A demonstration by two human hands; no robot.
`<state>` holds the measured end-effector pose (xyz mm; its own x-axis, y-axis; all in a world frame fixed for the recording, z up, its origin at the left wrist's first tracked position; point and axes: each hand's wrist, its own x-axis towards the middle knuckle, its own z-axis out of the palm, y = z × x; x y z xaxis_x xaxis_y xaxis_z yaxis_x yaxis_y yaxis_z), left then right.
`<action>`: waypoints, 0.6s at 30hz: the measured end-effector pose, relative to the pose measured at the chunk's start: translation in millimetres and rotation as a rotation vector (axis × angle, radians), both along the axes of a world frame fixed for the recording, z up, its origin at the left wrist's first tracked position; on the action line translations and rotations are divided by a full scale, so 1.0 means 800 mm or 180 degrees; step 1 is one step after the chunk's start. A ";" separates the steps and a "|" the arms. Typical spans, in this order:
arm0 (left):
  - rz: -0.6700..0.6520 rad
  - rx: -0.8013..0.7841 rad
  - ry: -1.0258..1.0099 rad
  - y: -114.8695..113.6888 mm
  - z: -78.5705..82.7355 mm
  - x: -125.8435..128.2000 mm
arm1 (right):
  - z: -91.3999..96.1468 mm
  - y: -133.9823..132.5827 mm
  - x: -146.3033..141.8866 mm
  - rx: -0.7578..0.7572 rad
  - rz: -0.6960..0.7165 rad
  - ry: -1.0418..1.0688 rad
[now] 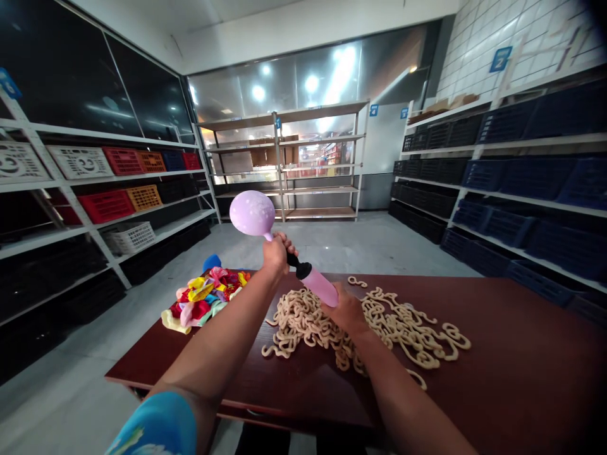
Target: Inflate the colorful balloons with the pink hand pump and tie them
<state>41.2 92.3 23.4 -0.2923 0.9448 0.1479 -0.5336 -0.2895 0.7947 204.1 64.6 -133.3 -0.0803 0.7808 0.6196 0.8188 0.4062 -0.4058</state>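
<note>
A pale purple balloon (252, 213), partly inflated, sits on the black nozzle end of a pink hand pump (320, 285). My left hand (279, 253) is closed around the balloon's neck and the nozzle. Wrapped round the pump's pink barrel at its near end is my right hand (347, 308). The pump is held tilted above a heap of beige, curly, cord-like pieces (308, 322) on the dark red table (265, 385). Left of my left forearm lies a pile of colourful deflated balloons (203, 297).
A round blue object (212, 261) shows behind the table's far left edge. Shelves (71, 180) with red, orange and white crates stand at the left. Dark crates (512, 177) fill the right-hand shelves. A mostly bare rack (317, 163) stands against the back window.
</note>
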 end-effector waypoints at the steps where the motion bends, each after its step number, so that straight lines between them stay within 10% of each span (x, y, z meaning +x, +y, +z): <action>1: 0.0019 -0.0013 0.0012 0.000 0.004 -0.005 | 0.001 0.000 0.001 -0.0018 0.0016 -0.0015; 10: 0.0303 0.0281 0.0090 0.004 0.074 -0.089 | 0.000 0.007 0.007 -0.0056 0.0038 0.0024; 18: 0.0194 0.0115 -0.0053 0.003 0.022 -0.050 | -0.007 0.002 0.000 -0.0056 0.0086 -0.0029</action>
